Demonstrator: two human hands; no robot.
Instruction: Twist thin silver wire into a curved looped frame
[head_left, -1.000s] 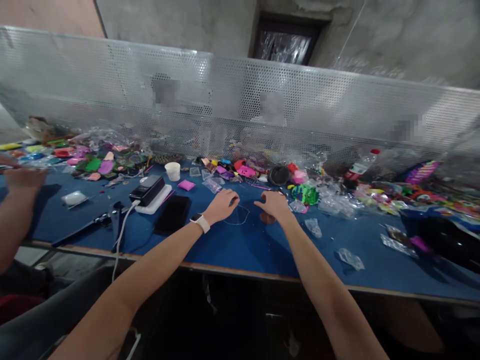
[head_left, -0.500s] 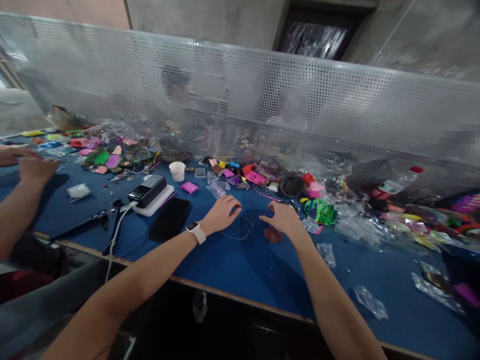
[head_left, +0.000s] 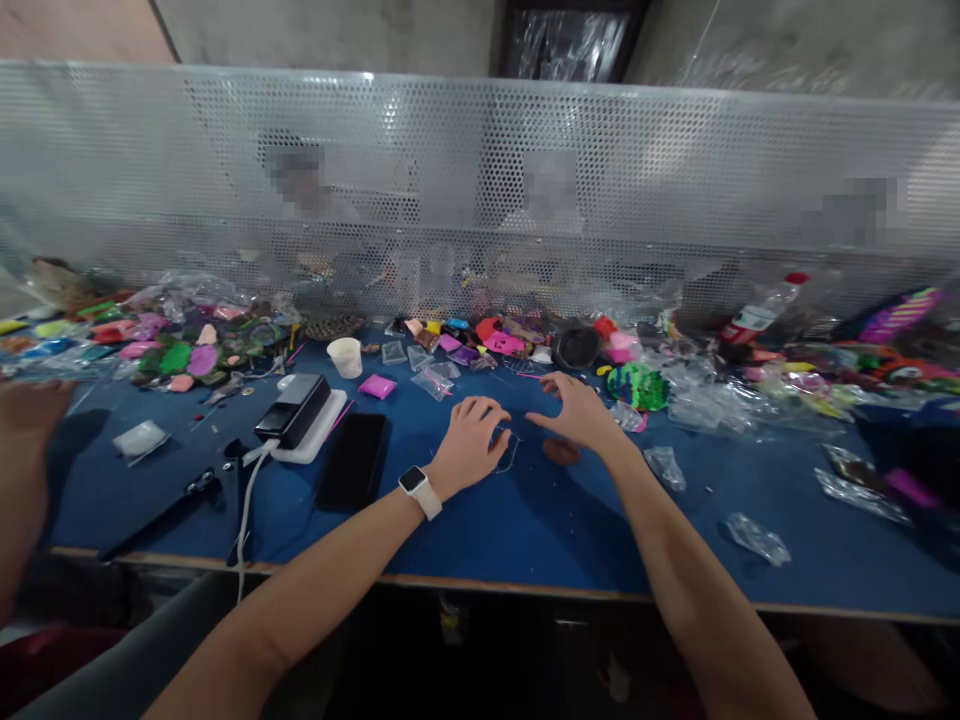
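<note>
Hands work over our blue bench point(head_left: 480, 520): left hand point(head_left: 471, 440) curls, grip pinching a clear bag point(head_left: 507, 452); right hand point(head_left: 574, 410) hovers open beside a brown disc point(head_left: 561, 452). White cup point(head_left: 346, 357): contents unseen.

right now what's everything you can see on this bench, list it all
table: one, blue top, wood front edge
mesh screen: one, silver, along the back
phone: one, black, flat, left of the left hand
power bank: one, black, on a white block, white cable attached
cup: one, white, back left
pink packet: one, right of the cup
clear bags: several, scattered right and back
coloured pieces: many, mixed colours, back left and centre
bottle: one, clear, red cap, lying at back right
brown disc: one, under the right hand
thin wire: one, loop by the left fingers
another person's hand: one, far left, blurred
left hand: on the table, white watch at wrist
right hand: fingers spread, just above the table
</note>
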